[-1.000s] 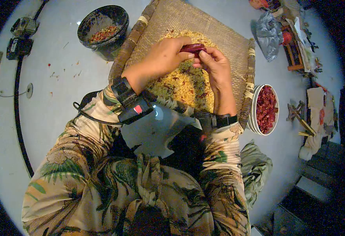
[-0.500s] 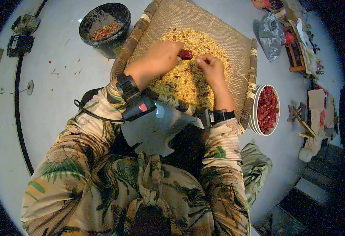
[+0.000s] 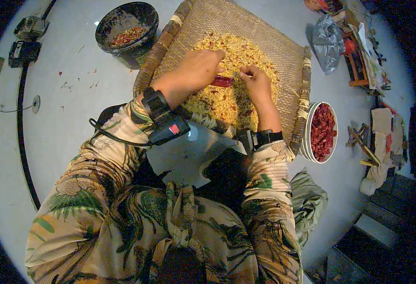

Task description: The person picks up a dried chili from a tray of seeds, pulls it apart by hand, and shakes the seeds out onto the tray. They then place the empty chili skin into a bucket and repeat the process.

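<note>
A woven basket tray with a thick bound rim holds a heap of yellow seeds mixed with red bits. My left hand is over the heap, its fingers closed on a dark red dried chili that points to the right. Close to the chili's right end is my right hand, with thumb and forefinger pinched together; anything between those fingertips is too small to make out.
A black bucket with red and yellow scraps stands at the upper left. Beside the tray's right rim is a white bucket of red chili pieces. A grey plastic bag and a wooden stool are at the upper right.
The chili at my left hand has moved slightly down, and more of its length shows. My left fingers have shifted a little; my right hand has hardly moved.
</note>
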A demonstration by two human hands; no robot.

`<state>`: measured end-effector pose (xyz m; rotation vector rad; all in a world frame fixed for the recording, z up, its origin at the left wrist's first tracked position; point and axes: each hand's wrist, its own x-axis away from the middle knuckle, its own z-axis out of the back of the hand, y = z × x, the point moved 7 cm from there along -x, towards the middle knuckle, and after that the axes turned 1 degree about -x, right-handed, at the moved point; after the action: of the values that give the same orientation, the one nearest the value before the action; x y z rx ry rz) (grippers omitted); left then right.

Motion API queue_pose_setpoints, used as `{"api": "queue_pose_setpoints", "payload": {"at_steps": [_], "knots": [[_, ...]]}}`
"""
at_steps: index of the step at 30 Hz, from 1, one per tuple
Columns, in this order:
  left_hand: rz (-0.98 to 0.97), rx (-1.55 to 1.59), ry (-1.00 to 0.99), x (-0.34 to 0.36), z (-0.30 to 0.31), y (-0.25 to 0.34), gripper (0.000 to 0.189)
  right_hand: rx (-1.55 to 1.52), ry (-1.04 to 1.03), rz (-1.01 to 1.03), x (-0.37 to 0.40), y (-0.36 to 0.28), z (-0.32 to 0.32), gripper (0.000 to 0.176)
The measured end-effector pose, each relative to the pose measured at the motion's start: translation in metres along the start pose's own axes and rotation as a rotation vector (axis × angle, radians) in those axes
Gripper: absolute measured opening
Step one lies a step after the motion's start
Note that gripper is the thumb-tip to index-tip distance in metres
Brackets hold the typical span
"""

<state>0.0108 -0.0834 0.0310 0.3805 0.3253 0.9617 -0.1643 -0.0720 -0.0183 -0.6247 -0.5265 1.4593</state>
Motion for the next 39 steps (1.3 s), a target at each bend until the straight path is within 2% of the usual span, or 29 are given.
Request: {"api": "queue_pose_setpoints", "payload": {"at_steps": [4,7,8,12,15,21,25,30,33,36,39], "knots": [[0.013,-0.063,-0.020,0.004,0.005,-0.002,0.032,0.142,-0.146,0.021,0.003,-0.006,-0.015,0.028],[-0.012,-0.065,0.001,0.005,0.008,-0.001,0.030,0.215,-0.178,0.097,0.010,-0.007,-0.036,0.035],[-0.016,-0.058,0.007,0.005,0.008,-0.001,0.029,0.242,-0.193,0.222,0.014,-0.012,-0.041,0.042],[-0.029,-0.045,0.032,0.006,0.011,0.001,0.025,0.409,-0.274,0.214,0.018,-0.019,-0.059,0.035],[0.034,-0.078,-0.077,0.005,0.010,-0.001,0.024,0.543,-0.382,0.052,0.018,-0.014,-0.061,0.031],[-0.019,-0.092,-0.055,0.008,0.011,0.000,0.026,0.195,-0.204,0.050,0.007,-0.017,-0.026,0.032],[-0.144,-0.011,0.049,0.006,0.009,0.006,0.033,-0.207,-0.238,0.057,0.004,-0.029,-0.019,0.031],[-0.293,-0.050,0.161,0.003,0.010,0.018,0.037,-0.339,-0.229,0.099,0.007,-0.045,-0.003,0.030],[-0.222,-0.038,0.112,0.002,0.008,0.018,0.034,-0.482,-0.205,0.067,0.011,-0.056,0.006,0.026],[-0.342,-0.038,0.356,0.005,0.020,0.026,0.015,-0.529,-0.147,0.088,0.007,-0.051,0.009,0.025],[-0.264,0.010,0.277,0.003,0.021,0.023,0.015,-0.533,-0.077,0.081,0.003,-0.043,0.012,0.024]]}}
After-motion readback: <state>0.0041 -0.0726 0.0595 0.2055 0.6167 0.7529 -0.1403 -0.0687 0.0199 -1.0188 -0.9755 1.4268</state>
